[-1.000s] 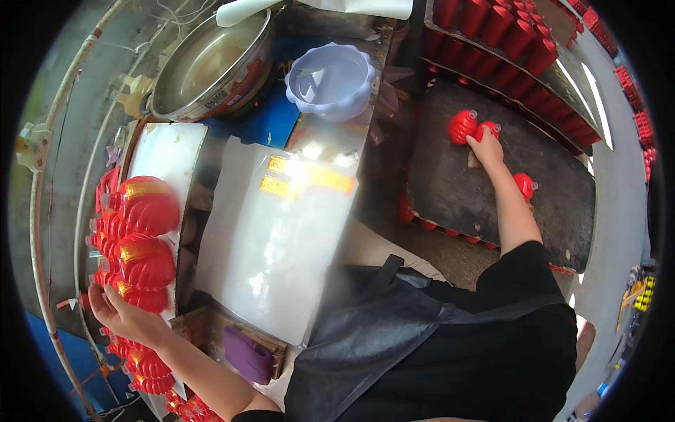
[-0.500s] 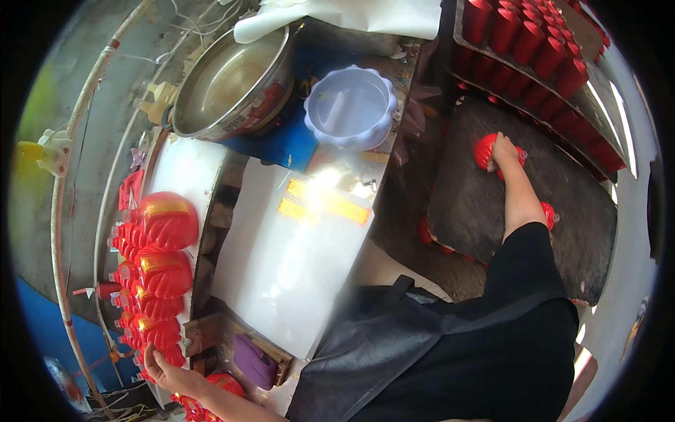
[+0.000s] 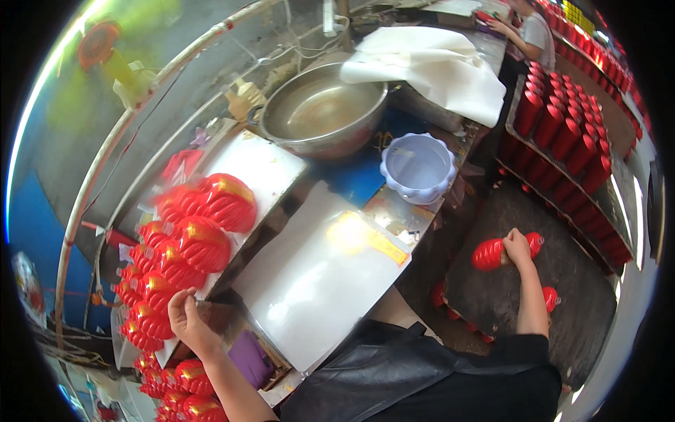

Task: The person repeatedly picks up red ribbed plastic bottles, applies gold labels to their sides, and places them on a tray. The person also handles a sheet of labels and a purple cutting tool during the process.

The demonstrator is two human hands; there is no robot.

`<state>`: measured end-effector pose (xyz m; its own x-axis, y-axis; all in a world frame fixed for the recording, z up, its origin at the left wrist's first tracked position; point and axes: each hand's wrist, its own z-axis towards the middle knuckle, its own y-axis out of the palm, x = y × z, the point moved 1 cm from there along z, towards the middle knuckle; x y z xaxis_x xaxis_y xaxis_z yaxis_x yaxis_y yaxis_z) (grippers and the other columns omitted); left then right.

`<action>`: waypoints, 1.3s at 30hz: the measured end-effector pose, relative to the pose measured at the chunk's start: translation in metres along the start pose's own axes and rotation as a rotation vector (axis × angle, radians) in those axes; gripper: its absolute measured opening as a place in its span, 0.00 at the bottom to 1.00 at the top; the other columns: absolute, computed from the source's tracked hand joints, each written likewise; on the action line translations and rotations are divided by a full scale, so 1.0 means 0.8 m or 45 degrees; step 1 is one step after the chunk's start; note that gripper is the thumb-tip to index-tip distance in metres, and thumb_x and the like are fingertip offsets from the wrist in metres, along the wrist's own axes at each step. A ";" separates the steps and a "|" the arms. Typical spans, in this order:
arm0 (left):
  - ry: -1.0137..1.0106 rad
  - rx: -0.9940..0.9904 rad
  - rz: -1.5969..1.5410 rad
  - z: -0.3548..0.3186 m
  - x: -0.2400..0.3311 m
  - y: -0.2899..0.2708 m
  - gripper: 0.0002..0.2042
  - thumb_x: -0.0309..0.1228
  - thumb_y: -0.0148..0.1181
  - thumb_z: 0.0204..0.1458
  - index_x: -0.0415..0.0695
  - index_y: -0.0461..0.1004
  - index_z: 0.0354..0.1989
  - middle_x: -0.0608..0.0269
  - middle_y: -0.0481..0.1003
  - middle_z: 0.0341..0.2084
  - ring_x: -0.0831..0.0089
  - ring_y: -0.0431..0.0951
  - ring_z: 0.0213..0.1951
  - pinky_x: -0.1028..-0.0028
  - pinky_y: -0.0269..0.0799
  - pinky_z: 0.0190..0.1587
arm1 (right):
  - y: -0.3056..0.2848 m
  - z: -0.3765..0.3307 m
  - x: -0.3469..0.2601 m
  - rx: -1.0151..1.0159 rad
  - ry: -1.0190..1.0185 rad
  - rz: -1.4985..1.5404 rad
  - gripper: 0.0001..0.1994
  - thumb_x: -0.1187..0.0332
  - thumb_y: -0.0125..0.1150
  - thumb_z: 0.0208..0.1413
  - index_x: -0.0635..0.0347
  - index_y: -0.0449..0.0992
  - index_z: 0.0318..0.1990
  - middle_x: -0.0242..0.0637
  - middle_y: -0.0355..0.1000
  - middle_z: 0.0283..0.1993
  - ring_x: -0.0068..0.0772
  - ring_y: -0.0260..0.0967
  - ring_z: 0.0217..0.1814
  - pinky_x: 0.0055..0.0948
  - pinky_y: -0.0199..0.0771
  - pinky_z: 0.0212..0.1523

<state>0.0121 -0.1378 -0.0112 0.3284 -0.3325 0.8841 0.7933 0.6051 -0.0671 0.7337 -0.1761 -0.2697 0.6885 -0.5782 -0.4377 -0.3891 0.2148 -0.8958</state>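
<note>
My right hand (image 3: 517, 246) is wrapped round a red ribbed plastic bottle (image 3: 487, 254), which lies on its side on a dark board (image 3: 520, 295). Another red bottle (image 3: 550, 299) lies on the same board, nearer to me. On the left, my left hand (image 3: 184, 320) is held beside several red ribbed bottles (image 3: 202, 243) with gold bands, laid side by side on a white board (image 3: 260, 165). Its thumb and fingers are pinched together; anything between them is too small to make out.
A glossy white sheet (image 3: 302, 281) with an orange strip covers the table in front of me. Beyond stand a metal basin (image 3: 320, 109) and a pale blue bowl (image 3: 418, 169). A purple pouch (image 3: 249, 360) lies near. Racks of red cones (image 3: 562, 119) and another person (image 3: 531, 39) are at far right.
The view has swung, bringing another person into sight at far right. My right hand still holds its bottle on the dark board. My left hand's fingers have drawn together beside the row.
</note>
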 end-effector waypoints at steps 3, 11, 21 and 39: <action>-0.091 -0.021 -0.108 -0.012 0.003 0.003 0.06 0.20 0.54 0.64 0.39 0.76 0.45 0.63 0.80 0.40 0.80 0.76 0.41 0.80 0.70 0.47 | -0.084 -0.030 -0.082 -0.249 -0.202 0.483 0.07 0.69 0.60 0.50 0.63 0.72 0.31 0.39 0.73 0.27 0.34 0.72 0.30 0.34 0.71 0.34; -0.300 -0.340 -0.073 -0.078 0.004 0.005 0.05 0.20 0.57 0.60 0.38 0.78 0.41 0.62 0.81 0.38 0.76 0.78 0.43 0.76 0.71 0.50 | -0.226 -0.011 -0.342 -0.245 -0.510 1.606 0.11 0.58 0.56 0.65 0.52 0.68 0.34 0.25 0.64 0.19 0.14 0.56 0.10 0.15 0.51 0.09; -0.309 -0.672 0.150 -0.125 0.028 -0.056 0.07 0.24 0.61 0.57 0.36 0.81 0.41 0.59 0.82 0.38 0.76 0.80 0.43 0.74 0.74 0.49 | -0.108 0.131 -0.609 -0.403 -0.328 1.591 0.06 0.64 0.54 0.62 0.51 0.73 0.34 0.26 0.68 0.20 0.17 0.58 0.12 0.20 0.55 0.11; -0.681 -0.603 -0.058 -0.115 -0.051 -0.137 0.10 0.23 0.60 0.60 0.36 0.78 0.48 0.60 0.81 0.43 0.75 0.79 0.47 0.74 0.73 0.53 | -0.063 0.141 -0.674 0.198 -0.836 -0.195 0.22 0.55 0.68 0.49 0.62 0.75 0.45 0.54 0.79 0.44 0.55 0.78 0.51 0.47 0.75 0.53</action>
<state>-0.0406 -0.2571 -0.0823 0.0893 0.1237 0.9883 0.9774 0.1800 -0.1108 0.4507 0.2136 0.0031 0.9757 -0.0250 -0.2177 -0.1997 0.3077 -0.9303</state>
